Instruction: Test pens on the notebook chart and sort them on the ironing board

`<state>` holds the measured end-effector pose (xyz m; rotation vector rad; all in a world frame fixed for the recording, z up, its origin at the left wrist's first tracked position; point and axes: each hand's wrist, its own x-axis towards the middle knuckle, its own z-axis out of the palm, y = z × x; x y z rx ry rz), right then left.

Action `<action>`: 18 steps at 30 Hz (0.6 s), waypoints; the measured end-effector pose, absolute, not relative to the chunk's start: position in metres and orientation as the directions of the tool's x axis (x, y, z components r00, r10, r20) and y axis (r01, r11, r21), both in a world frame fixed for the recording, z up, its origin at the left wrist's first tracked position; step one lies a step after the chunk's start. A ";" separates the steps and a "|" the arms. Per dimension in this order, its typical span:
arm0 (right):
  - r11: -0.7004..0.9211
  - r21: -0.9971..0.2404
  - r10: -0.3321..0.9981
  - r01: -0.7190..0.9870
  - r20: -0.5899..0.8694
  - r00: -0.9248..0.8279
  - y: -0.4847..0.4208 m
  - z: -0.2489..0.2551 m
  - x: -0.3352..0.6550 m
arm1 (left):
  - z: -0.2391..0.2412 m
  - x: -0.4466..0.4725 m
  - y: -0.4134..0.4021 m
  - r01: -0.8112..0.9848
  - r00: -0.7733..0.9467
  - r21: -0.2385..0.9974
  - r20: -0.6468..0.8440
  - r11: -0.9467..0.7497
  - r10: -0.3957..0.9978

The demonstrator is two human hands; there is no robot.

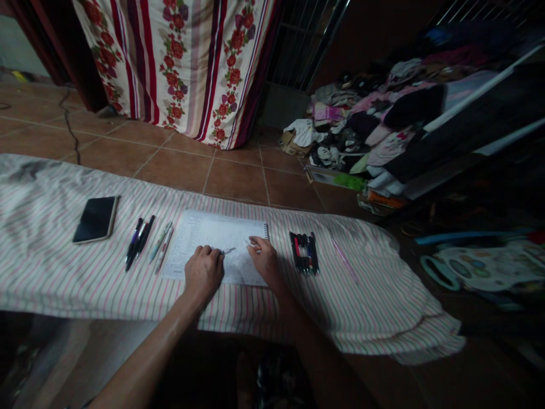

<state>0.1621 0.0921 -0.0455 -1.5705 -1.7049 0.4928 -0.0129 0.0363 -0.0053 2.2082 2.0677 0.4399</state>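
Note:
A spiral notebook (221, 227) lies flat on the striped cloth, its wire binding along the right side. My left hand (204, 268) rests on its lower middle, fingers closed around a short, slim pen part (229, 250) that points to the right. My right hand (263, 258) hovers at the notebook's right side, thumb and fingers pinched; a thin pale piece (247, 242) seems to stick out from them, too small to name. To the left lie two light-coloured pens (160, 247) and several dark pens (139, 241). On the right are a packed row of pens (304, 254) and a pink pen (345, 261).
A dark-screened tablet or phone (96, 219) lies on the cloth at the left. Beyond the cloth-covered surface (383, 307) are a tiled floor (236, 179), a floral curtain (174, 68) and a heap of clothes (383, 119).

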 end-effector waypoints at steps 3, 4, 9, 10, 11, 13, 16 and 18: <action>0.131 -0.769 0.966 0.625 0.240 0.093 0.088 -0.043 0.164 | -0.004 -0.014 0.035 0.963 0.042 0.258 0.134 -0.076 0.990; 0.115 -0.784 0.969 0.610 0.225 0.106 0.086 -0.043 0.164 | -0.003 -0.014 0.035 0.963 0.042 0.260 0.128 -0.075 0.991; 0.058 -0.807 0.978 0.587 0.163 0.128 0.078 -0.042 0.163 | 0.001 -0.015 0.033 0.960 0.044 0.271 0.104 -0.071 0.994; 0.057 -0.806 0.979 0.589 0.161 0.127 0.077 -0.043 0.163 | 0.002 -0.015 0.033 0.959 0.046 0.273 0.101 -0.072 0.994; 0.054 -0.806 0.980 0.590 0.157 0.125 0.076 -0.043 0.163 | 0.002 -0.016 0.032 0.958 0.050 0.275 0.099 -0.076 0.994; 0.036 -0.810 0.980 0.585 0.143 0.138 0.076 -0.042 0.164 | 0.004 -0.017 0.031 0.958 0.052 0.278 0.098 -0.077 0.994; -0.001 -0.836 0.978 0.548 0.113 0.174 0.075 -0.040 0.164 | 0.005 -0.019 0.030 0.957 0.053 0.280 0.095 -0.078 0.994; -0.018 -0.869 0.980 0.494 0.083 0.182 0.074 -0.036 0.161 | 0.007 -0.020 0.029 0.956 0.056 0.282 0.094 -0.080 0.994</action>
